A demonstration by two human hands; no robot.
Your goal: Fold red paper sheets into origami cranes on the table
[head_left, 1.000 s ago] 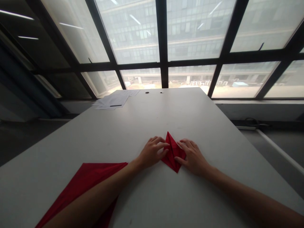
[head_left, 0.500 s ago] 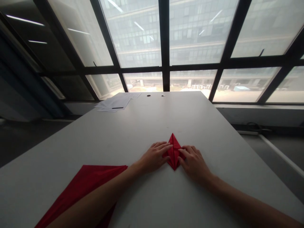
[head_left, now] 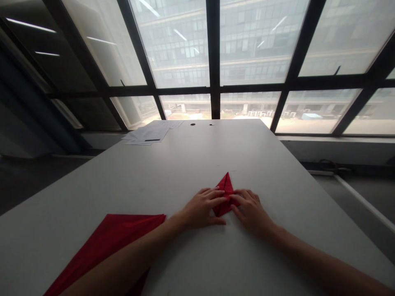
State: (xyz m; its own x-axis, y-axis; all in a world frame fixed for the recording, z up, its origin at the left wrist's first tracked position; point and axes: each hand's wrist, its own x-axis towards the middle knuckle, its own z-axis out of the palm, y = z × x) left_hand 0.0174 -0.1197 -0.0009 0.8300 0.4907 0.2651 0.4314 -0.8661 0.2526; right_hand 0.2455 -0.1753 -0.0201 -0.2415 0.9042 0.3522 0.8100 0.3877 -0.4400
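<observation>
A red folded-sheet diamond [head_left: 229,188] slants lengthwise far-right between the wide-spread left hand [head_left: 202,208] and right hand [head_left: 252,212]. Right grip: I cannot tell.

L hand [head_left: 200,209], R hand [head_left: 252,211] prob. palm-down

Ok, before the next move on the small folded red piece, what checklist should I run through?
1. Left hand on the small red piece: ok, fingers lie across its left side.
2. Right hand touching it: ok, at its right side.
3. Right fingers pinching it or just pressing: cannot tell.
4. Every fold in plain sight: not ok, fingers cover part.
5. Larger red piece apart from it: ok, off to the left, partly hidden by the left forearm.
</observation>
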